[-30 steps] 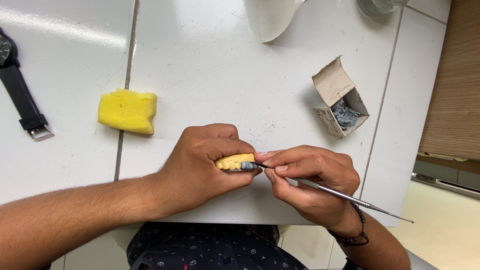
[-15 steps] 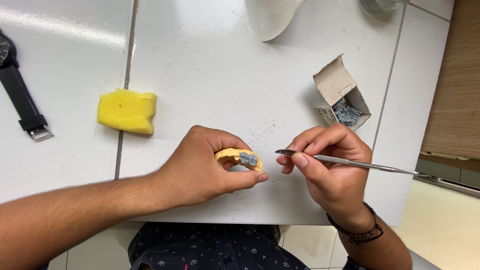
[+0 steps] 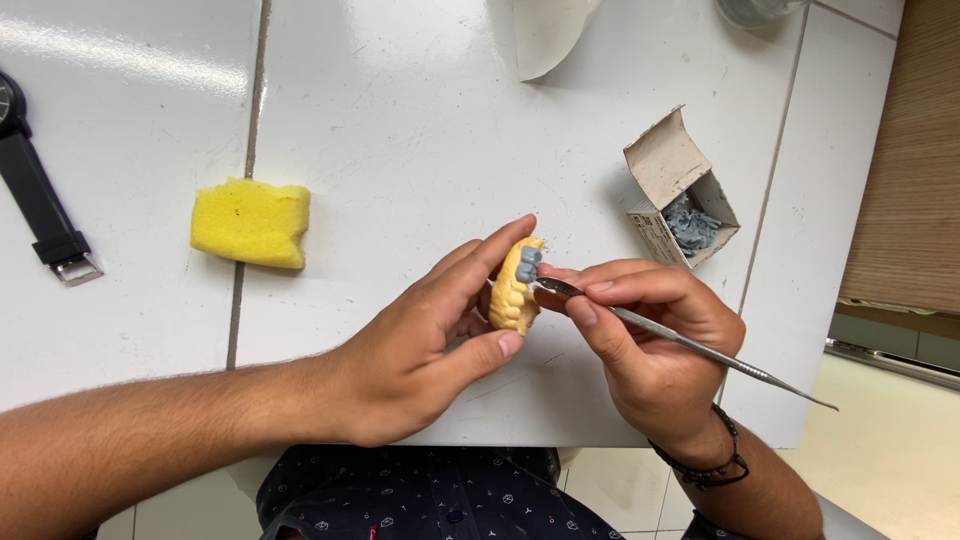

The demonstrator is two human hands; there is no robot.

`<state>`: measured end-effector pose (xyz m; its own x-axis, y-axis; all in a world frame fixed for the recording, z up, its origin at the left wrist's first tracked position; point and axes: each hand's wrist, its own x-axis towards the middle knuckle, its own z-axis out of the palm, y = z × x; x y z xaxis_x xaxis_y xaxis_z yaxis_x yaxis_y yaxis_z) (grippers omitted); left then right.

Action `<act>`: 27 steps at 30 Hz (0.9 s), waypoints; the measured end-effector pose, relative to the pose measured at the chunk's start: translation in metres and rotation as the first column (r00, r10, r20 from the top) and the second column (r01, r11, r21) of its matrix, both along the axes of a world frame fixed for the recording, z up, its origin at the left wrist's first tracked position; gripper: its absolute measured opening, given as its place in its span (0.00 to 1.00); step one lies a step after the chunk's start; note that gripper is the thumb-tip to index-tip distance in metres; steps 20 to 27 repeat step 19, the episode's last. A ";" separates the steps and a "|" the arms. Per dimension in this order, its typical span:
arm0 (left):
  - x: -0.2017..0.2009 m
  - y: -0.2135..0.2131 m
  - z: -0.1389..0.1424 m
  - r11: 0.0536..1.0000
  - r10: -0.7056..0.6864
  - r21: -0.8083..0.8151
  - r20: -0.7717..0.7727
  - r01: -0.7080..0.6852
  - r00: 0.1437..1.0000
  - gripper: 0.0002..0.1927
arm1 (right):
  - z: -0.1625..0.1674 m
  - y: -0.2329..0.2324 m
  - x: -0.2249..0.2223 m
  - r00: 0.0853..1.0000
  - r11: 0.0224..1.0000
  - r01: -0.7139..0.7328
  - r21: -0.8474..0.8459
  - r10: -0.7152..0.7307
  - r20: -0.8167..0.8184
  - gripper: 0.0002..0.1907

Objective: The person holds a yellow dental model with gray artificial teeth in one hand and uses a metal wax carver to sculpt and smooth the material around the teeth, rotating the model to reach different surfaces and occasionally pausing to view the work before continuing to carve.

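My left hand (image 3: 420,340) pinches a small yellow model of teeth (image 3: 513,290) between thumb and fingers, holding it on edge above the white tiled table (image 3: 400,130). A grey lump of wax (image 3: 528,264) sits on the model's upper end. My right hand (image 3: 650,340) grips a thin metal carving tool (image 3: 690,345) like a pen. The tool's tip touches the model just under the grey lump, and its long handle points down to the right past my wrist.
A yellow sponge (image 3: 250,222) lies on the table to the left. A black wristwatch (image 3: 40,205) rests at the far left edge. An open small cardboard box (image 3: 680,190) with grey wax stands at the right. A white object (image 3: 550,35) sits at the top.
My left hand has turned the teeth model from lying flat to standing on edge. My right hand has brought the tool's tip back onto the model beside the grey wax.
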<state>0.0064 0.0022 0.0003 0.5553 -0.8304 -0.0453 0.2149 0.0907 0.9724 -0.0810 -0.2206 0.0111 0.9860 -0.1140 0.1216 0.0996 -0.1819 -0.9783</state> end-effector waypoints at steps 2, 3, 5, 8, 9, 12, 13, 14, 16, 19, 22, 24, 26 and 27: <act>-0.004 -0.003 -0.004 1.000 0.016 0.015 0.005 -0.016 1.000 0.38 | 0.001 -0.001 -0.001 1.000 0.999 -0.022 0.032 0.022 0.014 0.07; -0.006 -0.004 -0.006 0.999 0.024 0.023 0.008 -0.024 1.000 0.38 | 0.002 -0.001 -0.002 0.999 0.998 -0.034 0.048 0.033 0.022 0.08; -0.008 -0.004 -0.010 0.993 0.120 0.014 0.051 -0.120 0.992 0.35 | 0.002 0.000 -0.003 0.997 0.997 -0.070 0.018 0.069 0.020 0.08; -0.015 -0.003 -0.015 0.969 0.237 0.000 0.265 -0.246 0.935 0.33 | 0.003 0.005 -0.005 0.996 0.996 -0.082 -0.022 0.083 0.044 0.10; -0.016 -0.003 -0.017 0.959 0.269 -0.011 0.361 -0.285 0.893 0.32 | 0.003 0.006 -0.005 0.995 0.996 -0.081 -0.036 0.083 0.059 0.10; -0.020 -0.001 -0.020 0.948 0.294 -0.035 0.466 -0.315 0.835 0.32 | 0.007 0.009 -0.004 0.985 0.971 -0.087 -0.225 0.118 0.128 0.11; -0.020 -0.001 -0.021 0.949 0.296 -0.041 0.466 -0.314 0.834 0.32 | 0.009 0.010 -0.004 0.984 0.962 -0.082 -0.262 0.120 0.133 0.11; -0.021 -0.001 -0.021 0.949 0.297 -0.046 0.466 -0.312 0.834 0.31 | 0.011 0.011 -0.004 0.983 0.952 -0.075 -0.298 0.121 0.138 0.12; -0.022 -0.001 -0.021 0.950 0.295 -0.048 0.464 -0.309 0.835 0.31 | 0.014 0.011 -0.004 0.982 0.936 -0.068 -0.346 0.123 0.141 0.12; -0.021 0.000 -0.020 0.951 0.291 -0.046 0.462 -0.305 0.838 0.31 | 0.017 0.012 -0.004 0.982 0.924 -0.070 -0.375 0.131 0.139 0.13; -0.021 0.000 -0.020 0.951 0.291 -0.046 0.462 -0.305 0.838 0.31 | 0.017 0.012 -0.004 0.982 0.924 -0.070 -0.375 0.131 0.139 0.13; -0.021 0.000 -0.020 0.951 0.291 -0.046 0.462 -0.305 0.838 0.31 | 0.017 0.012 -0.004 0.982 0.924 -0.070 -0.375 0.131 0.139 0.13; -0.021 0.000 -0.020 0.951 0.291 -0.046 0.462 -0.305 0.838 0.31 | 0.017 0.012 -0.004 0.982 0.924 -0.070 -0.375 0.131 0.139 0.13; -0.021 0.000 -0.020 0.951 0.291 -0.046 0.462 -0.305 0.838 0.31 | 0.017 0.012 -0.004 0.982 0.924 -0.070 -0.375 0.131 0.139 0.13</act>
